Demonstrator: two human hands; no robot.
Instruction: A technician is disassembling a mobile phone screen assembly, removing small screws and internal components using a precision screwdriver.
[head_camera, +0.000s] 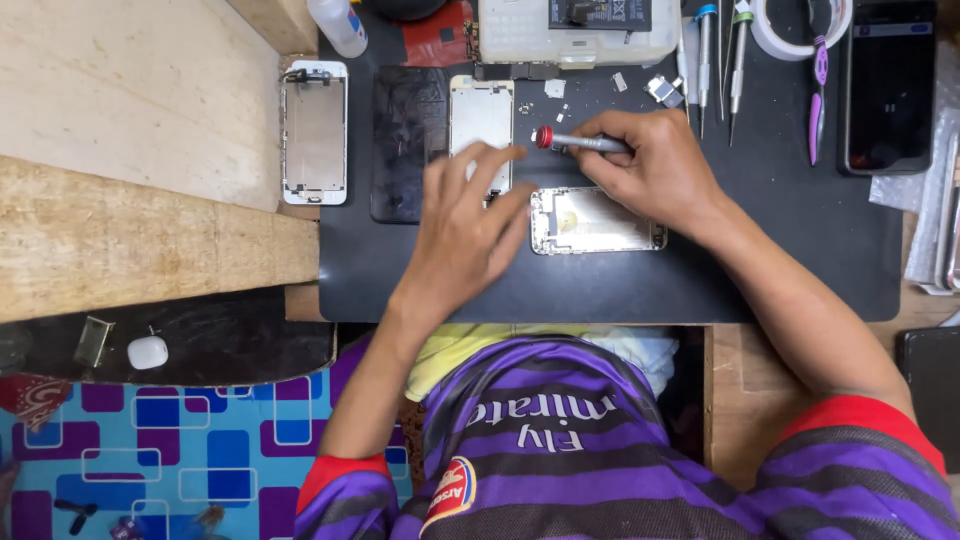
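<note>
On a dark worktop (800, 250), the right hand (655, 170) pinches a red-capped screwdriver (580, 142) above an open phone shell (597, 220); the left hand (470, 235), fingers spread, hovers beside it; likely mid-unscrewing, needing a steady tip.

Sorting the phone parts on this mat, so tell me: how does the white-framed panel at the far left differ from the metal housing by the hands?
The white-framed panel lies lengthwise away from the person, off the mat's left edge, untouched. The metal housing lies crosswise on the black mat, bare silver, with the right hand over its top edge. Both lie flat, inner side up.
</note>
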